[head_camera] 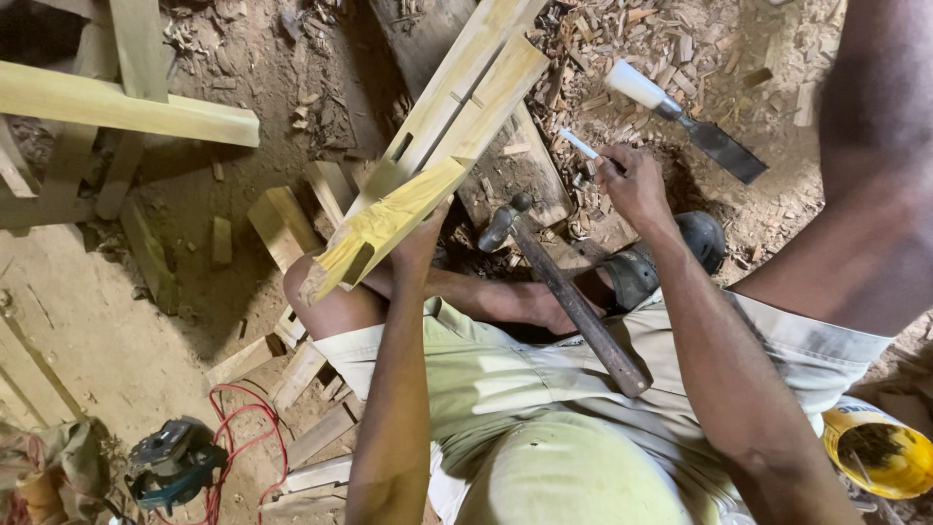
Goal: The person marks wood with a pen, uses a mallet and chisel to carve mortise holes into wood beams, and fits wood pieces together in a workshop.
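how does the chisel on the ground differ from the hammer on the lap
The chisel lies untouched on wood chips, beyond the right hand; the hammer rests across the person's lap. The chisel has a pale handle and a flat, wide blade; the hammer has a long dark handle and a metal head. Both lie slantwise, and neither is held.

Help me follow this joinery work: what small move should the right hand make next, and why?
Probably lift the small chisel to the timber's mortise slot: the right hand grips it among chips, the left hand steadies the timber, and the hammer rests on the lap.
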